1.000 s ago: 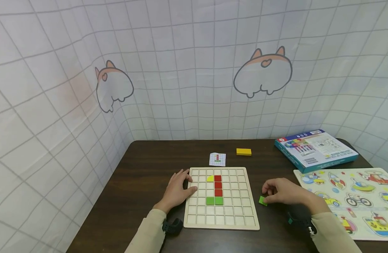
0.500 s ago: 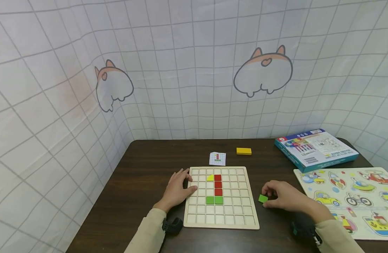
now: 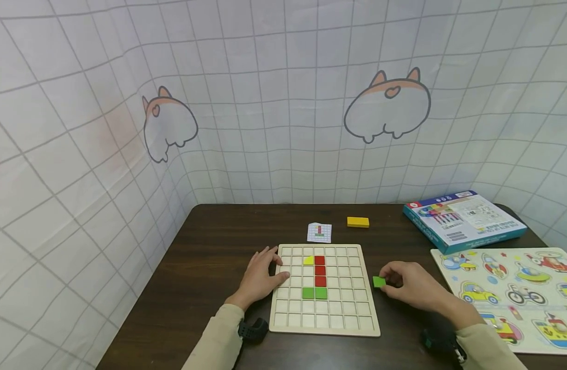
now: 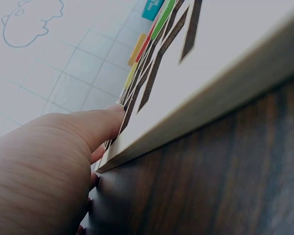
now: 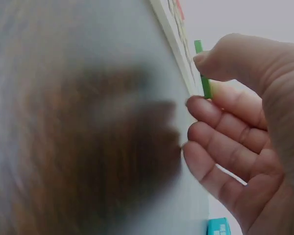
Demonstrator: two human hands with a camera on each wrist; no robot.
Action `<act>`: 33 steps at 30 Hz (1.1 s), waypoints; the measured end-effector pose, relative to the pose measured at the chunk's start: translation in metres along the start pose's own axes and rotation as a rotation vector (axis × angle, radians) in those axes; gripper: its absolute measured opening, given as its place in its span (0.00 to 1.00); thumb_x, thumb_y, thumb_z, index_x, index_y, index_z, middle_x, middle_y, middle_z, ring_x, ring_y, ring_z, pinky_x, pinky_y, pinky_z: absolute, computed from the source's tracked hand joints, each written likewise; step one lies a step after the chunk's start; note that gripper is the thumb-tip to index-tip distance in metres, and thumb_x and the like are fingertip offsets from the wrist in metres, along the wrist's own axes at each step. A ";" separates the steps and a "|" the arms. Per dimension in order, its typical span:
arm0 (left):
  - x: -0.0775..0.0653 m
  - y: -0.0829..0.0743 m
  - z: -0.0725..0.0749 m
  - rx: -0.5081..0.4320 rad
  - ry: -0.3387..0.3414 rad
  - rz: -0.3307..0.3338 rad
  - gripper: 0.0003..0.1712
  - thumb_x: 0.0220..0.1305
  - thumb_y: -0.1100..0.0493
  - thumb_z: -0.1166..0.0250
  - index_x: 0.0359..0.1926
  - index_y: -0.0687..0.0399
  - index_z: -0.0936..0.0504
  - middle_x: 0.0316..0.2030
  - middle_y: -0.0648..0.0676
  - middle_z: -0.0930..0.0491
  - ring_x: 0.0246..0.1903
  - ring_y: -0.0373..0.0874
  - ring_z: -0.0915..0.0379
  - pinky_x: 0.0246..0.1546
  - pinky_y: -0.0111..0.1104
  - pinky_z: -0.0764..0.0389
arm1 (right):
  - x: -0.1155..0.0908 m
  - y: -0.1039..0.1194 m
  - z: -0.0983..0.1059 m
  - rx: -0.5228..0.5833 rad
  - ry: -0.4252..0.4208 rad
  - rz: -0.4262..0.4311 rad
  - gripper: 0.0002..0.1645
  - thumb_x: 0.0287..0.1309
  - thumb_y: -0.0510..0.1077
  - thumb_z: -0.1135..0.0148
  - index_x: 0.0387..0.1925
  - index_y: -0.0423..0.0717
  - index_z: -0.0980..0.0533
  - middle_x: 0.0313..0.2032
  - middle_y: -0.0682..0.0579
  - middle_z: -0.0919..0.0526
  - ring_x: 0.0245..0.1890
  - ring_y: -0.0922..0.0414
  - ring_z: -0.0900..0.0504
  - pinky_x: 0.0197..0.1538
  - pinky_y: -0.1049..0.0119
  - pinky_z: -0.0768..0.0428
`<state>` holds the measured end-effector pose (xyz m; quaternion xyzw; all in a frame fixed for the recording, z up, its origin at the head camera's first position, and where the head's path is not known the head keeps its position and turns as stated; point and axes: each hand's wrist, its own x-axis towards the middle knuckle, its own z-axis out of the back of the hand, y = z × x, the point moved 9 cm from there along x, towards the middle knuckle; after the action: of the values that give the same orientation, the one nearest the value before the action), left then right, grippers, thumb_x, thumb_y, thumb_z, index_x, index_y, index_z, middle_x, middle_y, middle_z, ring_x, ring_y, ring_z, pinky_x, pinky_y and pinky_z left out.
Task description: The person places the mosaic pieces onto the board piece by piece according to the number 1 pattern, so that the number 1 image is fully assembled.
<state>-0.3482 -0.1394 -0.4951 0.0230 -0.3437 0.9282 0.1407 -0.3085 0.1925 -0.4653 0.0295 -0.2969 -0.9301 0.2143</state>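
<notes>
My left hand (image 3: 259,280) lies at the left edge of a pale wooden grid board (image 3: 337,322). Its thumb rests on the board's top, as the left wrist view also shows, while the other fingers lie beside the edge. Set in the grid are a yellow tile (image 3: 308,260), a column of red tiles (image 3: 319,271) and two green tiles (image 3: 314,293) below. Just right of the board, my right hand (image 3: 415,288) pinches a loose green tile (image 3: 378,282) between thumb and fingers. The right wrist view has this green tile (image 5: 199,47) edge-on above the table.
Behind the board lie a small pattern card (image 3: 319,233) and a yellow block (image 3: 358,222). At the right, a teal-edged box (image 3: 465,221) overlaps the back of a picture puzzle board (image 3: 454,280). A white grid-patterned cloth (image 3: 269,103) surrounds the dark table (image 3: 195,257).
The right hand has drawn the loose green tile up and left from the table, closer to the board's right edge. The left hand stays at the board.
</notes>
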 end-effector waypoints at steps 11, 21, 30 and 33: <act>0.000 -0.005 0.003 0.002 0.004 -0.020 0.14 0.61 0.47 0.31 0.39 0.45 0.26 0.72 0.54 0.39 0.74 0.53 0.52 0.75 0.47 0.58 | 0.002 0.008 -0.004 0.053 -0.030 0.058 0.12 0.57 0.45 0.30 0.42 0.49 0.20 0.34 0.61 0.18 0.31 0.68 0.22 0.34 0.70 0.19; -0.001 -0.005 0.004 0.011 0.003 -0.032 0.14 0.62 0.47 0.32 0.39 0.45 0.26 0.71 0.55 0.39 0.74 0.53 0.52 0.75 0.47 0.58 | 0.003 0.020 -0.005 0.012 -0.082 0.128 0.11 0.57 0.45 0.30 0.42 0.52 0.19 0.37 0.61 0.19 0.32 0.67 0.23 0.35 0.69 0.20; -0.001 -0.003 0.003 0.005 -0.001 -0.029 0.14 0.62 0.47 0.32 0.39 0.45 0.27 0.72 0.55 0.39 0.74 0.53 0.52 0.75 0.47 0.59 | 0.007 0.037 -0.013 0.004 -0.086 0.182 0.11 0.57 0.47 0.30 0.43 0.54 0.19 0.40 0.63 0.20 0.34 0.64 0.24 0.37 0.67 0.20; -0.001 -0.003 0.003 0.004 -0.001 -0.029 0.14 0.62 0.47 0.32 0.39 0.45 0.27 0.71 0.55 0.39 0.74 0.53 0.52 0.75 0.47 0.59 | 0.010 0.043 -0.018 0.011 -0.071 0.196 0.11 0.57 0.46 0.30 0.43 0.55 0.19 0.38 0.63 0.21 0.32 0.64 0.25 0.34 0.70 0.23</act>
<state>-0.3463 -0.1396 -0.4911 0.0288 -0.3415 0.9268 0.1536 -0.2978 0.1473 -0.4546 -0.0317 -0.3109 -0.9035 0.2935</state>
